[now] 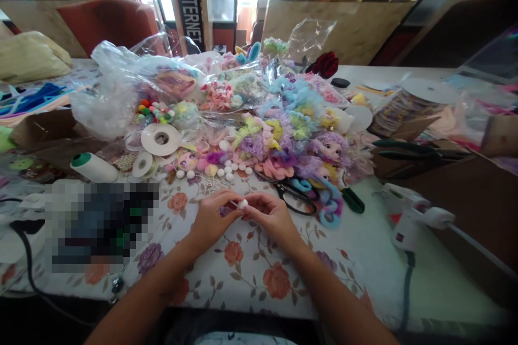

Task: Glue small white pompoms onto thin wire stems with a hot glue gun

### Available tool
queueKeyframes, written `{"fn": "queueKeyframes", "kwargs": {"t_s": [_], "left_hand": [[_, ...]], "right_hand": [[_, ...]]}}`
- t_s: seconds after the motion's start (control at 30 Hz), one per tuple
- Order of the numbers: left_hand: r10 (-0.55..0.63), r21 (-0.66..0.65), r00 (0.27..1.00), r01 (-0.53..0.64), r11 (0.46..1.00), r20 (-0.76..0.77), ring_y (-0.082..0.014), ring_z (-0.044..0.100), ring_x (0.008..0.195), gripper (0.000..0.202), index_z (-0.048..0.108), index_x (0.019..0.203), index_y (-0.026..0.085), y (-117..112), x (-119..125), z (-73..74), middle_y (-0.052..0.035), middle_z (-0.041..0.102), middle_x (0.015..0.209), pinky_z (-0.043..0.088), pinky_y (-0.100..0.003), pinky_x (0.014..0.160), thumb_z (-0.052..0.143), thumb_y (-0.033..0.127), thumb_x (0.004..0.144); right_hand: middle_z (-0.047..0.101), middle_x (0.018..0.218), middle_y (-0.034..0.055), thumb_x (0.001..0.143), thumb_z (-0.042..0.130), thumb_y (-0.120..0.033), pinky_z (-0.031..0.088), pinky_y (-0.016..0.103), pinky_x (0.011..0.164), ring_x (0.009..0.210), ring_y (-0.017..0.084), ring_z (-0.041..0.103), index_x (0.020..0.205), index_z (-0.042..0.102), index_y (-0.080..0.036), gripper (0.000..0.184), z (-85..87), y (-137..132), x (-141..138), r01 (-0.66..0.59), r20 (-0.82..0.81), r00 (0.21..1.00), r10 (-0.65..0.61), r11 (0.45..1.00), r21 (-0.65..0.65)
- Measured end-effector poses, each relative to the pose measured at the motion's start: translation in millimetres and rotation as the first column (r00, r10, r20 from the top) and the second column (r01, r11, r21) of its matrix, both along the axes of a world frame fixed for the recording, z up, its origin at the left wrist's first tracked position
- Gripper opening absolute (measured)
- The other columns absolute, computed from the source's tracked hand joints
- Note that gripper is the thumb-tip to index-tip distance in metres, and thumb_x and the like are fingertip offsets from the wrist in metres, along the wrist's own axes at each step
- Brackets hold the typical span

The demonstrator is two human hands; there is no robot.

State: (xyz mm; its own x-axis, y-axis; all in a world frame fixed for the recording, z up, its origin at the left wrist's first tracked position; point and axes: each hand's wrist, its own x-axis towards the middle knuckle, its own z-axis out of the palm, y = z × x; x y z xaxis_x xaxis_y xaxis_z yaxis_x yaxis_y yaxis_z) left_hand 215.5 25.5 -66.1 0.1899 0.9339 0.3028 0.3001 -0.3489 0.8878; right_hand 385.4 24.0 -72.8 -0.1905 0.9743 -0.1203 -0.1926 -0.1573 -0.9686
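Now, white ball: held (243, 204) up in front of the person, above the flowered cloth (230, 285).
Left hand: thumb and fingertips pinching (211, 217) the ball from its side.
Right hand: fingertips meeting (275, 217) the left ones, thumb against the same ball.
Done: one ball taken up; whether anything is fixed to it is too small to tell.
Left: loose balls (229, 177) lie beyond the hands, at the near edge of the heap, so most seem unworked.
Scissors: lying (280, 190) beyond the right hand, untouched.
Glue gun: at the far right (401, 215), out of both hands.
Stage: probably early; no finished piece can be made out near the hands.
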Motion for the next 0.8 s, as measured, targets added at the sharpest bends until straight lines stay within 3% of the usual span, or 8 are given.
{"fn": "queueKeyframes", "kwargs": {"t_s": [0.13,0.43,0.6,0.8], "left_hand": [[-0.017,-0.082,0.999,0.02,0.996,0.042,-0.0169,0.066,0.084,0.013,0.071,0.091,0.019,-3,1,1.4,-0.0055,0.069,0.093,0.056,-0.028,0.075,0.066,0.028,0.082],[0.063,-0.288,0.991,-0.027,0.957,0.116,-0.0146,0.064,0.071,0.02,0.071,0.089,0.018,-5,2,2.2,-0.0039,0.069,0.083,0.051,-0.023,0.06,0.063,0.036,0.084],[0.051,-0.363,0.972,0.037,0.931,0.23,-0.0162,0.067,0.074,0.022,0.07,0.087,0.017,-4,2,-0.2,-0.0032,0.071,0.081,0.054,-0.025,0.068,0.075,0.033,0.073],[0.038,-0.425,0.942,0.113,0.898,0.332,-0.0155,0.068,0.072,0.019,0.07,0.085,0.017,-3,2,-0.2,-0.0025,0.072,0.078,0.055,-0.026,0.069,0.076,0.03,0.072]], "right_hand": [[0.071,0.072,0.0024,0.065,0.082,-0.038,0.056,0.027,0.061,0.061,0.015,0.066,0.082,0.072,-0.017,0.028,0.3,0,0,0.035,0.036,0.999,-0.034,0.999,-0.013],[0.071,0.068,0.0018,0.064,0.082,-0.041,0.059,0.03,0.062,0.06,0.015,0.066,0.079,0.071,-0.018,0.029,5.8,-3,-4,0.078,0.069,0.995,-0.077,0.997,-0.006],[0.072,0.068,0.003,0.066,0.08,-0.042,0.059,0.031,0.063,0.061,0.017,0.067,0.08,0.072,-0.019,0.029,8.4,-4,-4,0.076,0.085,0.993,-0.078,0.997,0.017],[0.07,0.065,0.0012,0.066,0.081,-0.041,0.057,0.028,0.059,0.057,0.014,0.066,0.078,0.071,-0.018,0.027,10.8,-5,-2,0.028,0.094,0.995,-0.029,1.0,0.012]]}}
